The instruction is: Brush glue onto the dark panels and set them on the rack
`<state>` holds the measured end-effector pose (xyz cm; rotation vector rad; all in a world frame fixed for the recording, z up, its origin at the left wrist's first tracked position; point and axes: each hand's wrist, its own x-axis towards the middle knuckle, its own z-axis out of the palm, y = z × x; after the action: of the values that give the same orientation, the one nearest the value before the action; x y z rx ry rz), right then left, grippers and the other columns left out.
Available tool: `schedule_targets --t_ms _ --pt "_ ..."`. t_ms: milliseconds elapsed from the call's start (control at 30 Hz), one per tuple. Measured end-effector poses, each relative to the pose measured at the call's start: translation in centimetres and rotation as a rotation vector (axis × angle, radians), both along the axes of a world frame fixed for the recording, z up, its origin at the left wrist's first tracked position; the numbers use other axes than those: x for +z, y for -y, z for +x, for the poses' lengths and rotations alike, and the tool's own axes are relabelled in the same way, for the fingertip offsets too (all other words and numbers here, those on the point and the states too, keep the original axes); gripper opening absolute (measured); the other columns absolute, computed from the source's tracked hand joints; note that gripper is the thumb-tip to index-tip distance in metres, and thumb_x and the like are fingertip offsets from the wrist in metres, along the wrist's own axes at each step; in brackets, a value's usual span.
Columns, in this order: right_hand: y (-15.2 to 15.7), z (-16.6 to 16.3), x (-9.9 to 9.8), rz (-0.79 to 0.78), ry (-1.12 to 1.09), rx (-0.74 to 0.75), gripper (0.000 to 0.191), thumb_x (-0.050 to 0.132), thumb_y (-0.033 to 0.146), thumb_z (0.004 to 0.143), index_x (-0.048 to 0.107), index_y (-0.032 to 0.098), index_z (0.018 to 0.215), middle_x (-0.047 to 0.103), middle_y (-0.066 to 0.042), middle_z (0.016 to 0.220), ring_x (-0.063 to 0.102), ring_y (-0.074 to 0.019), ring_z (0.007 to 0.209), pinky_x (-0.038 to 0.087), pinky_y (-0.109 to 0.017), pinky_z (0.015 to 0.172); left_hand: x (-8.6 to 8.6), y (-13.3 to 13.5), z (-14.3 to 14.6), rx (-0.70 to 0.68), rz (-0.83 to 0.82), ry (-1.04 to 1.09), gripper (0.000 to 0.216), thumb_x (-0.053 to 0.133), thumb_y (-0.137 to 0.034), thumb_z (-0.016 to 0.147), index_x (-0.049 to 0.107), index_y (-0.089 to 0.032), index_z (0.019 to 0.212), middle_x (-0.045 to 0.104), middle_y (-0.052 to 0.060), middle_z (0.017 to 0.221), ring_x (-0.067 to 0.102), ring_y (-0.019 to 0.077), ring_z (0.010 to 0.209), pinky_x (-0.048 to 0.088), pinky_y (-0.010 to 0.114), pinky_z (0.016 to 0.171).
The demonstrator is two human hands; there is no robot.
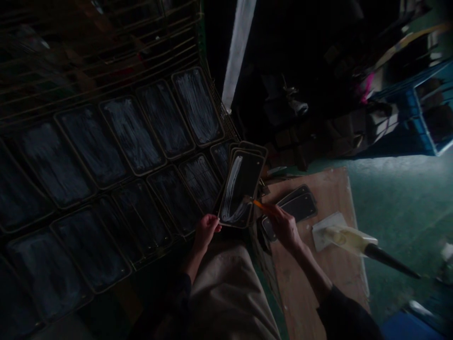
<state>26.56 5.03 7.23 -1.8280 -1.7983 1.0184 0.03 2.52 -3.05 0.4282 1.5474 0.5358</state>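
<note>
My left hand (206, 231) pinches the lower left corner of a dark, rounded rectangular panel (244, 189), the top one of a small stack. In my right hand (283, 225) is a brush (257, 203) with an orange handle, its tip touching the panel's lower part. Whitish streaks run along the panel's left side and bottom; the upper right is bare and dark. Several similar panels smeared with white, such as one nearby (198, 106), lie in rows on a wire rack (155, 257) to the left.
On a wooden board (318, 293) at the right lie more dark panels (299, 208) and a pale bottle with a long dark nozzle (354, 240). A blue crate (406, 123) stands at the upper right. A pale post (239, 52) rises behind the rack.
</note>
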Motion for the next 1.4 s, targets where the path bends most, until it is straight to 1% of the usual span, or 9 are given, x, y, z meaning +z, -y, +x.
schedule_targets --t_ms 167,300,433,633,767,933,1067,1200,1400 --pt "-4.9 1.5 -0.4 0.185 0.102 0.026 0.03 0.043 0.024 0.097 0.057 0.021 0.123 0.064 -0.007 0.104 0.064 -0.0171 0.088 0.051 -0.027 0.075 -0.4 0.3 0.0 0.025 0.049 0.025 0.036 0.076 -0.042 0.066 0.058 -0.013 0.079 0.064 0.0 0.061 0.065 0.0145 0.053 0.054 0.024 0.049" --pt "-7.4 1.6 -1.1 0.263 0.205 0.053 0.032 0.042 0.021 0.096 0.056 0.021 0.125 0.063 -0.008 0.108 0.062 -0.0192 0.091 0.05 -0.028 0.079 -0.2 0.3 0.0 0.027 0.011 0.057 0.039 0.076 -0.044 0.066 0.057 -0.013 0.08 0.065 0.002 0.062 0.067 0.0169 0.056 0.056 0.026 0.051" --pt "-7.2 1.3 -1.1 0.259 0.288 0.111 0.031 0.043 0.023 0.096 0.056 0.02 0.124 0.063 -0.009 0.105 0.061 -0.0205 0.09 0.049 -0.029 0.075 0.0 0.4 0.3 0.043 -0.029 0.116 0.04 0.077 -0.043 0.065 0.056 -0.013 0.082 0.066 0.002 0.064 0.07 0.0185 0.059 0.058 0.027 0.053" --pt "-4.6 0.7 0.4 0.139 0.23 0.159 0.028 0.041 0.023 0.097 0.056 0.021 0.12 0.064 -0.006 0.097 0.062 -0.0166 0.081 0.048 -0.026 0.068 -0.1 0.7 0.8 0.105 -0.003 0.099 0.041 0.078 -0.044 0.064 0.056 -0.013 0.08 0.065 0.0 0.062 0.068 0.0159 0.054 0.057 0.025 0.05" --pt "-6.7 1.0 0.4 0.208 0.202 0.092 0.032 0.041 0.022 0.097 0.053 0.023 0.126 0.062 -0.007 0.107 0.061 -0.0179 0.09 0.048 -0.027 0.075 -0.3 0.6 0.6 0.073 -0.017 0.13 0.043 0.079 -0.044 0.063 0.055 -0.013 0.08 0.066 0.0 0.063 0.069 0.0169 0.055 0.058 0.026 0.051" --pt "-8.9 1.3 -1.0 0.242 0.286 0.165 0.033 0.042 0.02 0.096 0.053 0.022 0.127 0.062 -0.008 0.108 0.059 -0.0197 0.092 0.047 -0.029 0.077 -0.2 0.7 0.5 0.071 -0.016 0.112 0.041 0.077 -0.043 0.065 0.055 -0.013 0.082 0.067 0.001 0.064 0.07 0.0179 0.058 0.059 0.027 0.054" --pt "-6.1 0.6 -1.1 0.189 0.279 0.207 0.028 0.041 0.021 0.097 0.055 0.019 0.121 0.062 -0.008 0.103 0.059 -0.0186 0.087 0.046 -0.027 0.074 -0.2 0.8 0.7 0.077 -0.024 0.112 0.04 0.077 -0.042 0.065 0.055 -0.013 0.082 0.067 0.001 0.064 0.07 0.0175 0.057 0.059 0.027 0.054" --pt "-1.4 -0.4 0.2 0.063 0.241 0.242 0.025 0.039 0.022 0.098 0.056 0.019 0.116 0.061 -0.006 0.091 0.057 -0.0161 0.075 0.044 -0.026 0.067 0.2 0.6 0.8 0.078 -0.044 0.102 0.039 0.077 -0.041 0.065 0.055 -0.013 0.082 0.067 0.001 0.063 0.069 0.0172 0.057 0.058 0.027 0.054" --pt "4.0 -2.2 2.1 -0.114 0.168 0.299 0.022 0.04 0.023 0.099 0.055 0.02 0.115 0.06 -0.004 0.087 0.055 -0.0148 0.074 0.04 -0.025 0.065 1.1 0.3 0.9 0.094 -0.056 0.095 0.035 0.075 -0.039 0.067 0.056 -0.013 0.082 0.067 0.001 0.063 0.068 0.0157 0.055 0.058 0.026 0.055"
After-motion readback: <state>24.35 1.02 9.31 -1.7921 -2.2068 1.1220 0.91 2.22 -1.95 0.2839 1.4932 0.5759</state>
